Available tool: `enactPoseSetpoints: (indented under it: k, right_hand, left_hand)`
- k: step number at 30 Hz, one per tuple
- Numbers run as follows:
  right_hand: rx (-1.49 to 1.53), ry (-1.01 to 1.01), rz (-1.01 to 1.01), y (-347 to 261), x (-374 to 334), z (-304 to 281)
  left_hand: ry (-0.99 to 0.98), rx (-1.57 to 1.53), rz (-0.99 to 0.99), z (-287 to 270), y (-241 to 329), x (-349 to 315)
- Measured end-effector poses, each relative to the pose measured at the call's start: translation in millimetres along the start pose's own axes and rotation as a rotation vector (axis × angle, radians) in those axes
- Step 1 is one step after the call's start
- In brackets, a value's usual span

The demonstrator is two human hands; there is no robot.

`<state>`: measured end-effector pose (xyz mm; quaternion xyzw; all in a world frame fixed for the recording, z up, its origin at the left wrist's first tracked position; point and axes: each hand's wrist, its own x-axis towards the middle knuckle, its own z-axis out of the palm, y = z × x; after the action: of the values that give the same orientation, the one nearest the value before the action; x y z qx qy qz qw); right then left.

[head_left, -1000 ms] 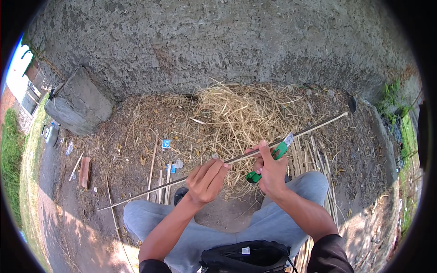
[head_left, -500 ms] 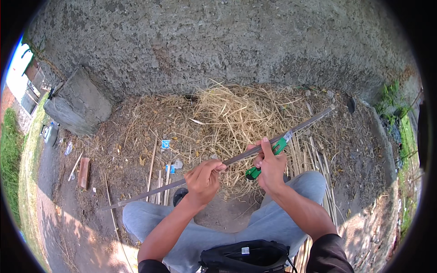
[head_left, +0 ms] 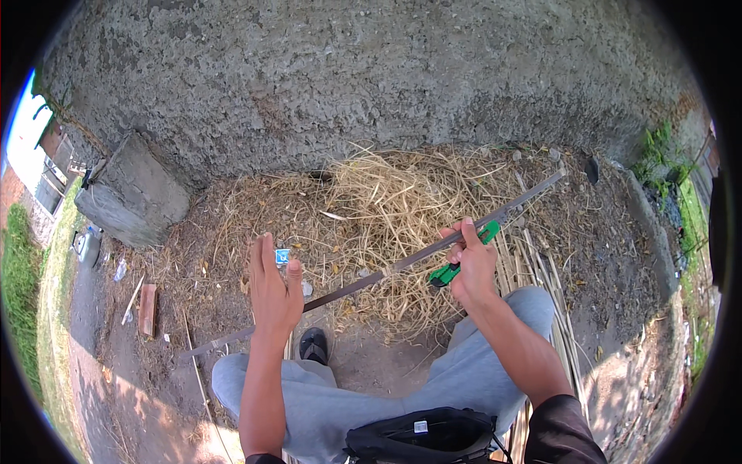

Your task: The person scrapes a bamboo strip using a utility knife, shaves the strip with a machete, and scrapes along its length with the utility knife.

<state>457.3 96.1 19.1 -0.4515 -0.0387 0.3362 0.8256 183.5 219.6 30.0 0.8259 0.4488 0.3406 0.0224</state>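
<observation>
A long, thin dark-brown strip [head_left: 348, 288], apparently bamboo or wood, slants across in front of me, its right end farther away. My right hand [head_left: 473, 272] is closed round a green utility knife [head_left: 444, 274] and grips the strip as well. The knife's blade is not visible. My left hand [head_left: 277, 298] is open, fingers stretched and pointing away from me, over the strip's left part; whether it touches the strip I cannot tell. Beyond the strip lies a heap of pale shavings [head_left: 394, 205].
A rough grey wall [head_left: 371, 85] rises behind the heap. Pale split strips [head_left: 541, 282] lie beside my right knee. To the left are a concrete block [head_left: 135, 193] and a reddish brick [head_left: 148, 309]. A small blue packet [head_left: 282, 256] and a black pouch [head_left: 421, 435] on my lap also show.
My left hand has let go of the strip, opened and moved left. My right hand still holds the knife and strip, now slightly higher in the picture.
</observation>
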Motion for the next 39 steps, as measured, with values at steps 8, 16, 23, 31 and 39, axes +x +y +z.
enactPoseSetpoints:
  k: [8,16,23,31,39]
  right_hand:
    - [-0.012,-0.048,-0.019,-0.5,-1.1,5.5]
    - [0.019,-0.208,0.013,2.7,-9.2,12.8]
    - [-0.043,-0.331,0.049,3.3,-9.9,14.3]
    - [-0.032,-0.351,0.070,-6.5,-11.6,15.9]
    - [-0.418,-0.289,-0.079,-20.7,12.3,2.2]
  left_hand:
    - [-0.245,-0.129,0.296,7.2,27.5,-23.6]
    - [-0.247,-0.285,0.142,-1.0,14.0,-16.7]
    - [-0.187,-0.291,-0.030,-11.5,16.8,-19.3]
    - [-0.130,-0.218,0.239,-20.5,20.8,-17.3]
    - [-0.536,-0.105,-0.036,-74.5,26.9,-24.3]
